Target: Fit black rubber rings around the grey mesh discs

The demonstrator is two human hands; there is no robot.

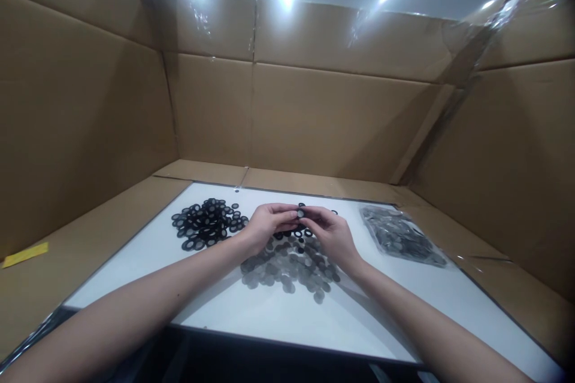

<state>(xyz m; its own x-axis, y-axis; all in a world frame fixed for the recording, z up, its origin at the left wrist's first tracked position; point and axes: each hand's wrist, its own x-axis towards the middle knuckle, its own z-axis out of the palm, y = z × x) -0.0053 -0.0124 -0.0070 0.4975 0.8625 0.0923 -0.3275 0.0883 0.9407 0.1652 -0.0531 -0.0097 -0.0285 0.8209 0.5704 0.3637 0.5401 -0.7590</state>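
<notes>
My left hand (pixel 266 224) and my right hand (pixel 330 232) meet over the middle of the white board, fingertips pinched together. Between them is a small black ring with a grey disc (pixel 300 213) in its centre. Just beneath my hands lie loose black rings (pixel 308 233), partly covered by my fingers. A spread of thin, translucent grey discs (pixel 287 269) lies nearer to me, under my wrists. Left of my left hand is a heap of black rings with grey centres (pixel 204 224).
A clear plastic bag (pixel 399 234) full of grey discs lies on the right of the white board (pixel 224 305). Cardboard walls (pixel 336 119) stand at the back and both sides. Yellow tape (pixel 26 255) sticks to the cardboard at the far left.
</notes>
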